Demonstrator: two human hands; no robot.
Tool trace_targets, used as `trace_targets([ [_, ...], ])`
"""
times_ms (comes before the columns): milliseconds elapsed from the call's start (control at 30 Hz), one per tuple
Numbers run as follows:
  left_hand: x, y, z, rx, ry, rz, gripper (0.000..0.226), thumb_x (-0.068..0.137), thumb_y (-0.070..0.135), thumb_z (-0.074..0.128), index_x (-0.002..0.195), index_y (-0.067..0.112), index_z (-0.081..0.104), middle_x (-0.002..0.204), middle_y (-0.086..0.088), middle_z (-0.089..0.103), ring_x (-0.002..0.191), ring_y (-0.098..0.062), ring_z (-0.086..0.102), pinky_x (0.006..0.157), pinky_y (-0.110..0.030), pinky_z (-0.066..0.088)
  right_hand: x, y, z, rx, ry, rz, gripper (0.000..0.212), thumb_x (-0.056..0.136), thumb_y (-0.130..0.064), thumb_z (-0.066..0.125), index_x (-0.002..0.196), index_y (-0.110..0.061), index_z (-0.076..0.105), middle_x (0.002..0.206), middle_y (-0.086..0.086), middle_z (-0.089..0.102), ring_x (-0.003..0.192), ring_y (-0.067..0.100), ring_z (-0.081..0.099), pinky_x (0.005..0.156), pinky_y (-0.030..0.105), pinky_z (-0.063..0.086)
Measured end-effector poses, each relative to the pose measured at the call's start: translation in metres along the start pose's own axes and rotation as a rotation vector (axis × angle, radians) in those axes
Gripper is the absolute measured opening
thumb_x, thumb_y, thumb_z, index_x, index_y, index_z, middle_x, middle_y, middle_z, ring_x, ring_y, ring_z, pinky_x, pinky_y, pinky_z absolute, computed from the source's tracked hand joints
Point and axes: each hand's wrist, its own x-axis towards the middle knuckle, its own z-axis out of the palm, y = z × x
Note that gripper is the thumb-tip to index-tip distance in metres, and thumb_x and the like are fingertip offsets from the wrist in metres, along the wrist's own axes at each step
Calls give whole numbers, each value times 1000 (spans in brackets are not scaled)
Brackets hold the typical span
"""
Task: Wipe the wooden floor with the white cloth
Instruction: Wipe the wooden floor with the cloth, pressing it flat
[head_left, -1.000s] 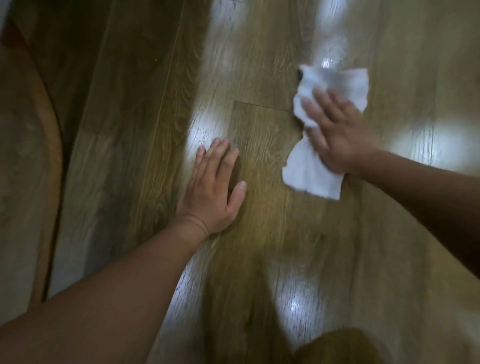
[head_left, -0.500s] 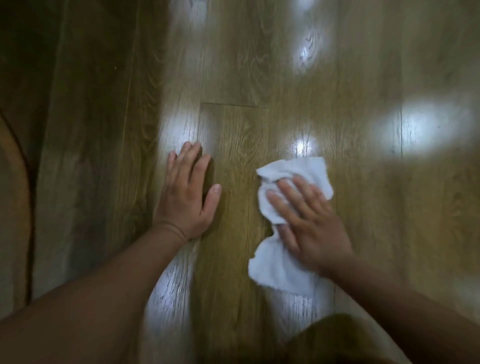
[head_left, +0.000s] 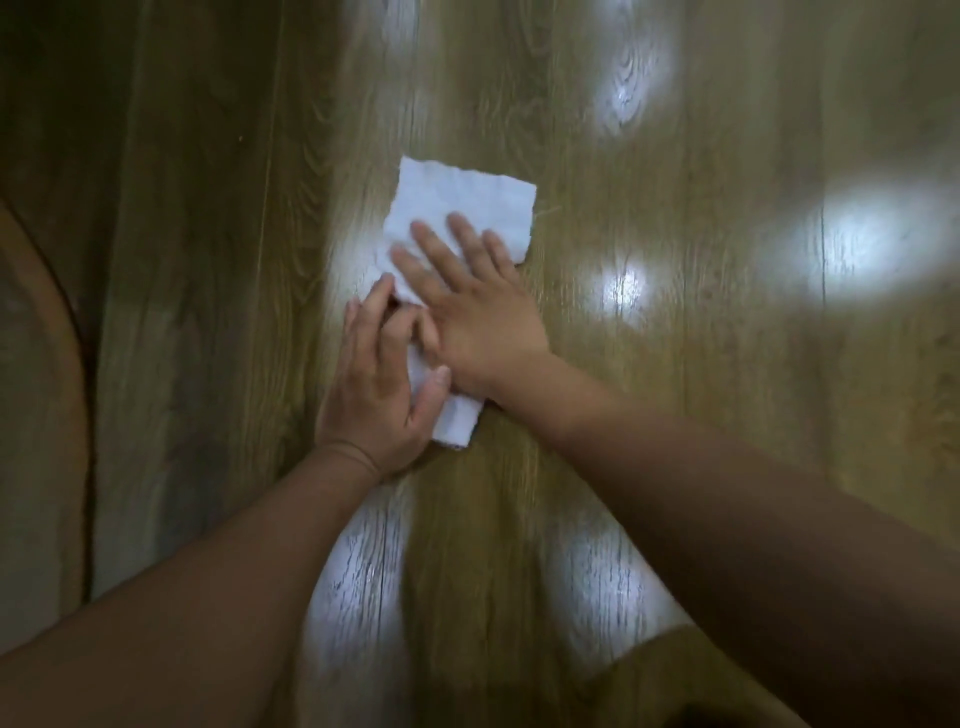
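Since half a second ago the white cloth (head_left: 462, 208) has slid leftward across the wooden floor (head_left: 727, 389) until it meets the left hand (head_left: 374, 384), which earlier lay apart from it; the cloth also looks flatter and more spread at its far end. The right hand (head_left: 472, 306) lies palm-down on the cloth's middle, fingers (head_left: 431, 244) extended and slightly fanned, pressing rather than gripping, which suits pushing the cloth over the boards. The left hand rests flat beside it, loosely open, its thumb lying on the cloth's near part and its fingertips touching the cloth's left edge; whether it pinches any fabric cannot be told, though it seems placed to brace the body and perhaps steady the cloth. The cloth's far portion sticks out beyond the right fingertips, while a narrow near end shows between the two wrists. It lies on the central planks, well away from the dark curved edge (head_left: 78, 338) at the floor's left side. Bright reflections mark the glossy boards around it.
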Motion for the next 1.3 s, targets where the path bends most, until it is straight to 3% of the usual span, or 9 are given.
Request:
trace_targets([
  [67, -1, -3, 3, 34, 26, 18, 57, 93, 34, 44, 136, -4, 41, 152, -31, 32, 142, -41, 28, 115, -65, 25, -31, 46, -5, -7, 31, 11, 57, 101, -42, 29, 155, -24, 31, 164, 5, 21, 152, 32, 11, 124, 48, 8],
  [200, 1, -8, 6, 75, 23, 24, 59, 95, 36, 43, 141, -2, 41, 155, -24, 31, 147, -34, 21, 124, -51, 12, -55, 152, -22, -148, 27, 288, 60, 103, -45, 8, 158, -22, 14, 166, 10, 7, 152, 36, -1, 123, 52, 4],
  [333, 3, -6, 6, 78, -3, 23, 60, 96, 36, 42, 142, -3, 42, 155, -25, 31, 147, -37, 25, 122, -56, 13, -8, 128, -21, -33, 80, 499, 64, 98, -49, 12, 158, -27, 12, 167, 5, 5, 152, 39, -3, 122, 55, -1],
  [533, 4, -2, 5, 66, 5, 11, 59, 95, 33, 42, 139, -6, 45, 151, -29, 36, 144, -41, 31, 119, -61, 21, -35, 18, 7, -34, 45, -13, 62, 99, -46, 26, 157, -24, 24, 165, 4, 17, 153, 36, 4, 122, 55, 6],
  [700, 1, -1, 1, 81, -20, 7, 60, 95, 35, 42, 140, -3, 46, 151, -27, 37, 144, -42, 31, 119, -60, 20, -89, 60, 1, -117, -56, -359, 57, 101, -42, 33, 155, -23, 30, 163, 8, 22, 152, 36, 12, 121, 54, 17],
  [800, 1, -3, 0, 93, -28, 11, 62, 95, 39, 42, 142, -1, 46, 152, -26, 36, 145, -41, 29, 121, -57, 14, -56, 113, -14, -179, -9, -203, 52, 104, -36, 31, 153, -19, 29, 158, 18, 31, 148, 45, 19, 117, 60, 22],
  [967, -5, 4, -9, -33, 49, -9, 53, 97, 24, 55, 140, -7, 46, 150, -28, 38, 142, -42, 34, 121, -57, 14, 3, 51, -13, -70, -9, 193, 61, 103, -47, 19, 159, -26, 6, 167, 7, 2, 151, 39, -7, 122, 54, -6],
  [1167, -42, -21, -38, -60, 373, -173, 42, 95, 23, 40, 121, -2, 61, 133, -18, 59, 127, -32, 54, 120, -53, 15, -96, -106, 38, 0, -54, -499, 64, 92, -45, 41, 148, -12, 43, 153, 19, 40, 146, 44, 24, 121, 57, 10],
  [1300, -88, -52, -48, -15, 329, -330, 37, 97, 15, 42, 126, -1, 60, 140, -16, 54, 133, -32, 48, 117, -60, 18, -119, -98, 34, -85, -234, -812, 59, 101, -46, 32, 157, -26, 24, 165, 6, 19, 152, 35, 6, 122, 51, 8],
])
